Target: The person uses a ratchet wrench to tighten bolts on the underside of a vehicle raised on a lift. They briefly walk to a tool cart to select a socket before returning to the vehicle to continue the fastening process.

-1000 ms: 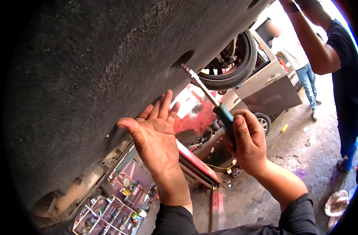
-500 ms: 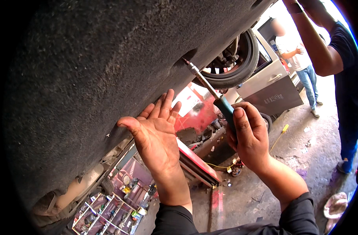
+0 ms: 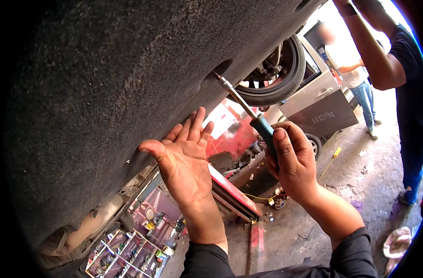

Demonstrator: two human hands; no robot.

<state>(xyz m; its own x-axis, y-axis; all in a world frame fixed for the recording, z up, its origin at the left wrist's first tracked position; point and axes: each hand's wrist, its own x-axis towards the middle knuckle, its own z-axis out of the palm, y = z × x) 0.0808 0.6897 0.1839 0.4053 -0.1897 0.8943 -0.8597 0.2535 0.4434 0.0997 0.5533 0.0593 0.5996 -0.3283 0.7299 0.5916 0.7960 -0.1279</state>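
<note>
My right hand [image 3: 292,160] is closed round the teal handle of a screwdriver-style driver [image 3: 262,129]. Its metal shaft slants up and left, and the tip meets a recess in the dark felt-like underbody panel [image 3: 128,83] overhead. Whether the bit sits on a fastener I cannot tell; the recess is in shadow. My left hand [image 3: 186,169] is open, palm facing me and fingers spread, with its fingertips at the panel's lower edge. It holds nothing.
A car wheel [image 3: 285,69] hangs beyond the panel, beside an open car door [image 3: 313,97]. At right a person in dark clothes [image 3: 410,92] reaches up; another person [image 3: 355,69] stands farther back. A red lift post [image 3: 232,192] and a parts rack [image 3: 128,255] stand below.
The driver and my right hand have shifted slightly up and left, the tip going closer into the recess. My left hand stays almost still. The far person's arm has moved.
</note>
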